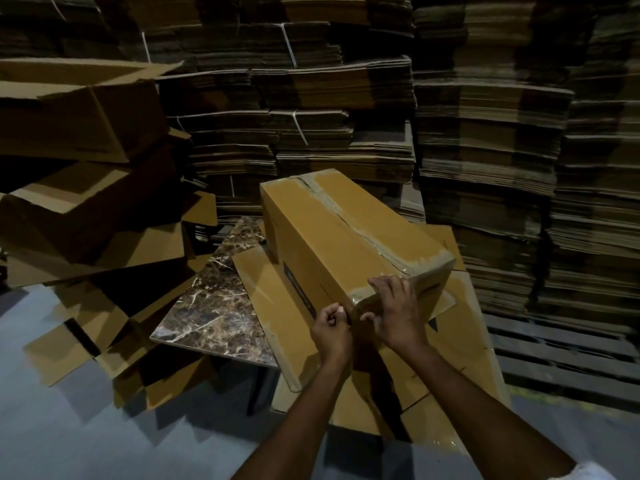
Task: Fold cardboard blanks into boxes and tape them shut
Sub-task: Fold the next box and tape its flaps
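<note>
Was at the tape-down stage on this one. Had the box (329, 237) parked on a couple of flat blanks (263, 299) over the marble-look table (214, 296), long seam facing up. Had the right hand (394, 311) spread flat over the near end, pressing the tape (346, 216) down past the top edge. Had the left hand (330, 325) just beside it, curled tight and pinching what looked like the loose tail of tape. Too dark to swear by that, though. Couldn't spot a roll or dispenser anywhere.

Reckoned on needing to pull that tail taut with the left while rubbing down with the right, working from the corner outward to squeeze out bubbles. Needed a firm press right on the edge too, or risked a lifting end later. Would've braced against the far side as well, to stop any skidding off the blanks.

Looks-wise: plain brown, long and narrow, flaps shut, clear tape down the whole top seam. Looked wrinkled and wavy along the middle, with pale scuffed patches at both ends. Carried a dark printed strip low on the left side. Didn't seem crushed anywhere visible.
</note>
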A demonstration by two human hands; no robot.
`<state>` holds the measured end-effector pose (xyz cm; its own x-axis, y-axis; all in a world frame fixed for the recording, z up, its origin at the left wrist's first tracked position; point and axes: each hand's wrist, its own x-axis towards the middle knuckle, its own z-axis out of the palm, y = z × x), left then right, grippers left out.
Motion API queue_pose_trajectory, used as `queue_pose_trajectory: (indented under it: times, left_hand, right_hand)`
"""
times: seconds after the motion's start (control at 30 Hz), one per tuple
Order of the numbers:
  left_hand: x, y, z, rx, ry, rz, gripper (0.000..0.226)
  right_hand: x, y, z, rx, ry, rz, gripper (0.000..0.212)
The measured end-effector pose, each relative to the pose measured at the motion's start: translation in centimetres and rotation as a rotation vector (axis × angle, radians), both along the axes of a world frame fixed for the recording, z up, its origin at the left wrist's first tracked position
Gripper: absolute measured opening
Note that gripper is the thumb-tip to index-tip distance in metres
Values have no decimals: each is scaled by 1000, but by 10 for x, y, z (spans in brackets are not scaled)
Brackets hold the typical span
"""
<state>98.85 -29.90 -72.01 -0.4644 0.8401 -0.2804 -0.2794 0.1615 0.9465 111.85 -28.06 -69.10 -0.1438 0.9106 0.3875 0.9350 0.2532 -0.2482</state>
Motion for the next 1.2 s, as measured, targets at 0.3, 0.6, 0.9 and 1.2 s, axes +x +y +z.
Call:
queue_pose_trajectory:
  times: [0.3, 0.6, 0.9, 1.2]
  left_hand:
    - [10, 7, 10, -39, 166, 52, 17]
    - [17, 10, 21, -94, 166, 75, 18]
    - [-7, -4, 1, 15, 34, -147, 17]
    - [-1, -1, 4, -47, -147, -16, 6]
  right_hand:
    - [0, 0, -1, 27, -10, 8, 78]
    - [-2, 1, -2, 1, -32, -5, 82]
    - [-3, -2, 5, -26, -47, -6, 79]
    - [-3, -3, 6, -47, -49, -31, 78]
